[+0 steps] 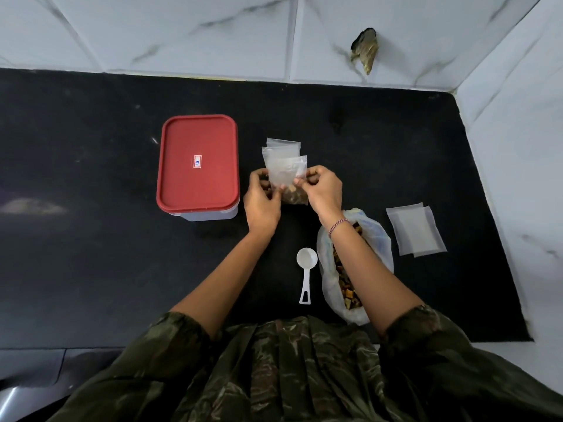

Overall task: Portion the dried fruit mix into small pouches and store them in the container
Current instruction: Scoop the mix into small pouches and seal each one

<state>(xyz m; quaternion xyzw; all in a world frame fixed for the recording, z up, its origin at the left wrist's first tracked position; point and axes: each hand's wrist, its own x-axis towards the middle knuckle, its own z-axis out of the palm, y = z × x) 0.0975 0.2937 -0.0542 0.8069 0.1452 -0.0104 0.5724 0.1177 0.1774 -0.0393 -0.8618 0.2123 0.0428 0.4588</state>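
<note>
Both hands, left hand (261, 198) and right hand (323, 190), pinch the limp, light pouch (288, 179) with fingers at its side edges; thin film looks slippery.

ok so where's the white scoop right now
In the head view the white scoop lies on the black counter right of centre, between the person's forearms, just left of the open bag of fruit mix; neither hand touches it.

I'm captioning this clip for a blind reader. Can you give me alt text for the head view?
Both hands, left and right, hold a small clear pouch with dried fruit in its bottom, above a black counter. A red-lidded container sits left; a white scoop, an open fruit bag and empty pouches sit right.
</note>
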